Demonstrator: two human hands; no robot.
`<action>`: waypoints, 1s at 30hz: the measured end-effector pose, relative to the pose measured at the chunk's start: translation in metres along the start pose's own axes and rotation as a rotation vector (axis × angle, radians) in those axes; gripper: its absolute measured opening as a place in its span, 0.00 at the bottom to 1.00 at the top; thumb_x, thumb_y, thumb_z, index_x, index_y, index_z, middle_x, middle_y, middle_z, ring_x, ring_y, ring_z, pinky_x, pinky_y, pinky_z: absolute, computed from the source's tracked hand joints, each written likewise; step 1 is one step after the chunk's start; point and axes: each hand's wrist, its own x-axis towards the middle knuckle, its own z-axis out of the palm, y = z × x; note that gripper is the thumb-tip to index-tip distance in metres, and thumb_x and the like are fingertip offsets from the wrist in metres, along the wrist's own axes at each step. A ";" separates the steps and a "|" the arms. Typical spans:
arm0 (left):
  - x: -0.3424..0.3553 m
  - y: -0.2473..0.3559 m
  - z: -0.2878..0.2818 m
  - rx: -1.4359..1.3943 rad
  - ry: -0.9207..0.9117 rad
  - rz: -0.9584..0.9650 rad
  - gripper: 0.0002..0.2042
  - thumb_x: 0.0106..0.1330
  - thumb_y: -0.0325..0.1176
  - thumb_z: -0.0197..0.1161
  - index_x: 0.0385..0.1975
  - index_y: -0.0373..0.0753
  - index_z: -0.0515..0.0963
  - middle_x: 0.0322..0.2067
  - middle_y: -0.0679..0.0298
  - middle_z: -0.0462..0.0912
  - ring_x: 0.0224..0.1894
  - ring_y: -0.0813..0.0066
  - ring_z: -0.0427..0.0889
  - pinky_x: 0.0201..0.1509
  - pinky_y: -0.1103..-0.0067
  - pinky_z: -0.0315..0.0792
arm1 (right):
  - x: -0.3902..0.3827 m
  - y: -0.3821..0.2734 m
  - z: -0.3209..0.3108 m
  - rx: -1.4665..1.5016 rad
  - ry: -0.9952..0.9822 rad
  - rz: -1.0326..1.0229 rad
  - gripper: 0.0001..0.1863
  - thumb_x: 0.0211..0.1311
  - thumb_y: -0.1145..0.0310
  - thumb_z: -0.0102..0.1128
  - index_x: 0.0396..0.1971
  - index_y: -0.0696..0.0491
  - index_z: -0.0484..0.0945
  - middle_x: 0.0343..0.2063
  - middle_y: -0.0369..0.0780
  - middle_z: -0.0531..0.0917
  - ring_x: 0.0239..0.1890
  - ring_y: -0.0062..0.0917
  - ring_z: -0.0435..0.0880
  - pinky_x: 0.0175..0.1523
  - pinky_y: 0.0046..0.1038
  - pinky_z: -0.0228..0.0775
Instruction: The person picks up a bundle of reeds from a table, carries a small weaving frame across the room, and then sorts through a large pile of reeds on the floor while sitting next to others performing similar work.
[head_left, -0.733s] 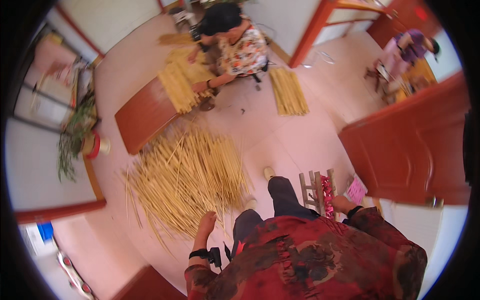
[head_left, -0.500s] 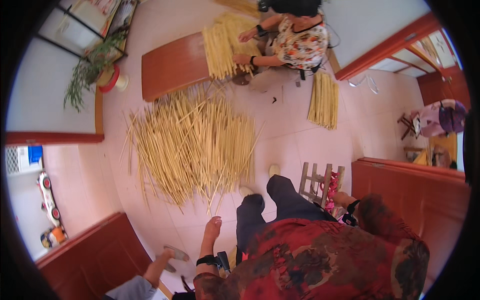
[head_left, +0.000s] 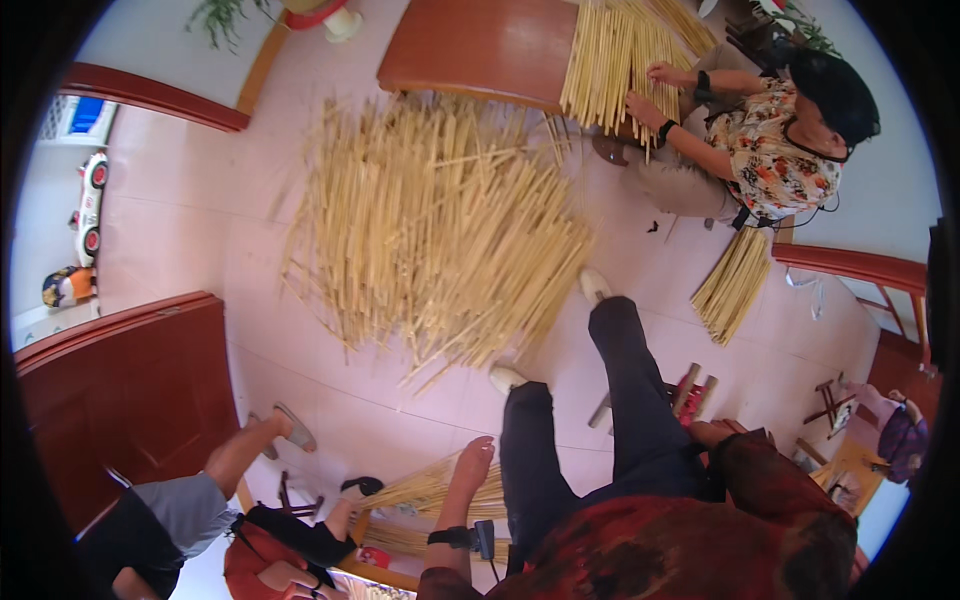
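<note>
My left hand [head_left: 474, 462] hangs empty by my left leg, fingers loosely apart, over the pale floor. My right hand [head_left: 708, 432], partly hidden by my leg and sleeve, grips a wooden stool [head_left: 712, 388] with pink-red binding at my right side. Ahead of my feet lies a large loose pile of straw-coloured sticks [head_left: 430, 230], blurred in places. Beyond it, a seated person [head_left: 775, 175] in a floral top has both hands on more sticks [head_left: 600, 65] laid on a low brown bench [head_left: 470, 50].
A bundle of sticks [head_left: 730, 285] lies at right. Brown doors [head_left: 120, 400] frame the sides. People [head_left: 160, 530] are at lower left beside more sticks [head_left: 420, 485]; another person [head_left: 905, 440] is at right. A plant pot [head_left: 320, 20] and toy car [head_left: 90, 205] stand left.
My view has swung leftward, so the floral-top person now appears at upper right and people at lower left have come into view. My right hand stays on the stool.
</note>
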 end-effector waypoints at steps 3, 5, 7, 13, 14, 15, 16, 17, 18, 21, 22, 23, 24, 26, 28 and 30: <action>0.016 -0.004 0.018 -0.051 0.003 -0.036 0.16 0.60 0.38 0.46 0.41 0.34 0.70 0.40 0.51 0.74 0.44 0.57 0.72 0.49 0.74 0.64 | 0.017 -0.021 -0.027 0.000 -0.021 -0.028 0.13 0.48 0.65 0.49 0.33 0.54 0.74 0.28 0.44 0.78 0.34 0.33 0.77 0.37 0.31 0.68; 0.044 0.029 0.018 -0.233 0.061 -0.247 0.15 0.60 0.36 0.48 0.42 0.35 0.70 0.39 0.52 0.74 0.42 0.61 0.73 0.47 0.76 0.66 | 0.038 -0.026 -0.042 0.001 -0.044 -0.051 0.13 0.49 0.65 0.49 0.33 0.54 0.74 0.28 0.44 0.77 0.34 0.33 0.77 0.37 0.31 0.67; 0.065 0.041 0.025 -0.302 0.093 -0.294 0.13 0.60 0.34 0.50 0.43 0.35 0.70 0.39 0.54 0.74 0.41 0.66 0.74 0.45 0.77 0.67 | 0.057 -0.045 -0.059 -0.055 -0.064 -0.073 0.13 0.49 0.65 0.49 0.33 0.54 0.74 0.28 0.44 0.77 0.34 0.33 0.77 0.38 0.31 0.67; 0.135 0.045 0.081 -0.439 0.081 -0.238 0.12 0.59 0.30 0.50 0.42 0.36 0.70 0.39 0.56 0.74 0.41 0.67 0.74 0.45 0.78 0.67 | 0.115 -0.066 -0.098 -0.198 -0.136 -0.090 0.13 0.49 0.65 0.48 0.34 0.54 0.74 0.29 0.44 0.77 0.35 0.33 0.76 0.39 0.31 0.67; 0.148 0.047 0.088 -0.422 0.070 -0.228 0.12 0.59 0.30 0.50 0.42 0.35 0.70 0.38 0.55 0.74 0.40 0.66 0.74 0.45 0.78 0.67 | 0.123 -0.064 -0.104 -0.215 -0.133 -0.085 0.13 0.50 0.65 0.48 0.34 0.54 0.73 0.29 0.44 0.77 0.35 0.33 0.76 0.39 0.31 0.66; 0.160 0.045 0.098 -0.406 0.062 -0.217 0.12 0.59 0.29 0.50 0.42 0.35 0.69 0.38 0.55 0.74 0.40 0.65 0.75 0.45 0.78 0.67 | 0.128 -0.062 -0.112 -0.234 -0.129 -0.079 0.13 0.50 0.65 0.48 0.34 0.54 0.73 0.30 0.44 0.77 0.35 0.33 0.76 0.40 0.31 0.66; 0.163 0.035 0.108 -0.397 0.091 -0.164 0.12 0.59 0.30 0.51 0.41 0.35 0.69 0.37 0.55 0.74 0.39 0.65 0.75 0.44 0.78 0.67 | 0.135 -0.063 -0.112 -0.248 -0.142 -0.073 0.13 0.50 0.65 0.48 0.35 0.54 0.73 0.30 0.44 0.77 0.36 0.33 0.76 0.40 0.31 0.66; 0.164 0.027 0.117 -0.464 0.098 -0.209 0.11 0.59 0.30 0.51 0.41 0.35 0.70 0.36 0.55 0.74 0.38 0.64 0.75 0.43 0.77 0.68 | 0.141 -0.064 -0.114 -0.265 -0.155 -0.071 0.13 0.50 0.65 0.48 0.35 0.54 0.73 0.30 0.44 0.77 0.36 0.33 0.76 0.40 0.31 0.66; 0.167 0.024 0.122 -0.468 0.098 -0.217 0.11 0.59 0.30 0.51 0.41 0.35 0.69 0.36 0.55 0.74 0.38 0.64 0.75 0.43 0.77 0.68 | 0.144 -0.066 -0.118 -0.289 -0.160 -0.065 0.13 0.50 0.65 0.48 0.35 0.54 0.73 0.30 0.44 0.77 0.36 0.33 0.76 0.40 0.31 0.66; 0.168 0.012 0.136 -0.502 0.107 -0.245 0.12 0.59 0.29 0.50 0.42 0.35 0.69 0.36 0.55 0.74 0.37 0.64 0.75 0.42 0.77 0.68 | 0.160 -0.070 -0.125 -0.340 -0.183 -0.069 0.13 0.50 0.65 0.47 0.35 0.54 0.73 0.30 0.44 0.77 0.36 0.33 0.76 0.41 0.31 0.66; 0.168 0.009 0.138 -0.498 0.108 -0.236 0.12 0.59 0.28 0.50 0.42 0.36 0.69 0.36 0.55 0.73 0.36 0.64 0.75 0.42 0.77 0.68 | 0.164 -0.070 -0.125 -0.352 -0.185 -0.068 0.13 0.50 0.65 0.47 0.35 0.54 0.73 0.31 0.44 0.77 0.37 0.33 0.76 0.41 0.31 0.66; 0.168 0.006 0.141 -0.492 0.109 -0.226 0.12 0.58 0.28 0.50 0.42 0.36 0.69 0.36 0.55 0.73 0.36 0.64 0.75 0.41 0.77 0.68 | 0.169 -0.071 -0.124 -0.360 -0.183 -0.063 0.13 0.51 0.65 0.47 0.35 0.54 0.73 0.31 0.44 0.77 0.37 0.33 0.75 0.41 0.31 0.65; 0.167 0.003 0.145 -0.526 0.101 -0.253 0.12 0.58 0.28 0.50 0.42 0.36 0.69 0.36 0.54 0.73 0.36 0.64 0.75 0.41 0.76 0.68 | 0.172 -0.071 -0.125 -0.373 -0.187 -0.062 0.13 0.51 0.65 0.47 0.35 0.54 0.73 0.31 0.44 0.77 0.37 0.33 0.75 0.41 0.31 0.65; 0.170 0.006 0.141 -0.533 0.107 -0.282 0.12 0.58 0.28 0.50 0.42 0.36 0.68 0.36 0.54 0.73 0.36 0.63 0.75 0.41 0.76 0.68 | 0.182 -0.074 -0.126 -0.398 -0.191 -0.068 0.13 0.51 0.65 0.47 0.36 0.54 0.73 0.31 0.44 0.77 0.37 0.33 0.75 0.42 0.31 0.65; 0.175 0.009 0.135 -0.535 0.118 -0.299 0.12 0.58 0.28 0.50 0.42 0.36 0.68 0.37 0.54 0.73 0.36 0.63 0.74 0.41 0.76 0.68 | 0.191 -0.074 -0.132 -0.427 -0.186 -0.072 0.13 0.51 0.65 0.47 0.36 0.54 0.73 0.32 0.44 0.77 0.37 0.33 0.75 0.42 0.31 0.65; 0.180 0.010 0.129 -0.478 0.046 -0.286 0.13 0.58 0.27 0.51 0.43 0.36 0.68 0.39 0.53 0.72 0.39 0.60 0.73 0.43 0.75 0.67 | 0.201 -0.075 -0.134 -0.452 -0.185 -0.087 0.13 0.51 0.65 0.46 0.36 0.54 0.73 0.32 0.44 0.77 0.38 0.33 0.75 0.43 0.31 0.65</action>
